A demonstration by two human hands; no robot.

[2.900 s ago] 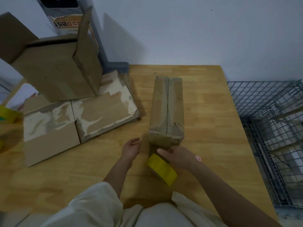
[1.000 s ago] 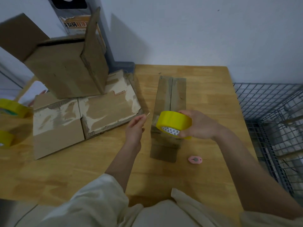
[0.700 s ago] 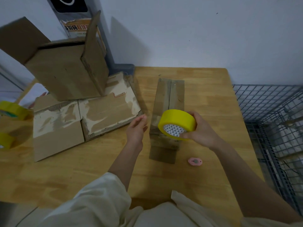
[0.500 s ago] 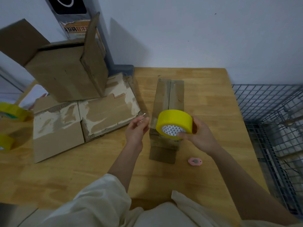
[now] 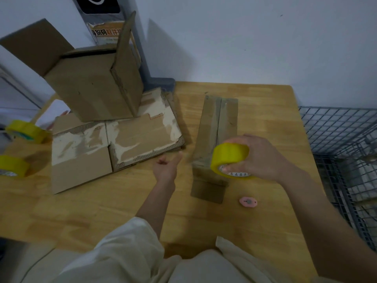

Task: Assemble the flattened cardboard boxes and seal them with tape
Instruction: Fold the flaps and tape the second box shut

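A narrow assembled cardboard box [image 5: 217, 127] lies lengthwise in the middle of the wooden table [image 5: 265, 123], its top seam taped. My right hand [image 5: 263, 158] grips a yellow tape roll [image 5: 230, 158] over the box's near end. My left hand [image 5: 167, 167] hovers just left of the box, fingers relaxed and holding nothing. Flattened cardboard boxes [image 5: 114, 148] with torn surfaces lie to the left. On them stands an open box [image 5: 93, 88] with its flaps up.
A small pink cutter [image 5: 247, 202] lies on the table near the box's front right. Two more yellow tape rolls [image 5: 27, 130] [image 5: 13, 166] sit at the far left. A wire cage [image 5: 342, 152] stands beside the table's right edge. A wall closes the back.
My right hand has turned and lowered the tape roll toward the box's near end. My left hand let its pinch go and dropped slightly away from the box.
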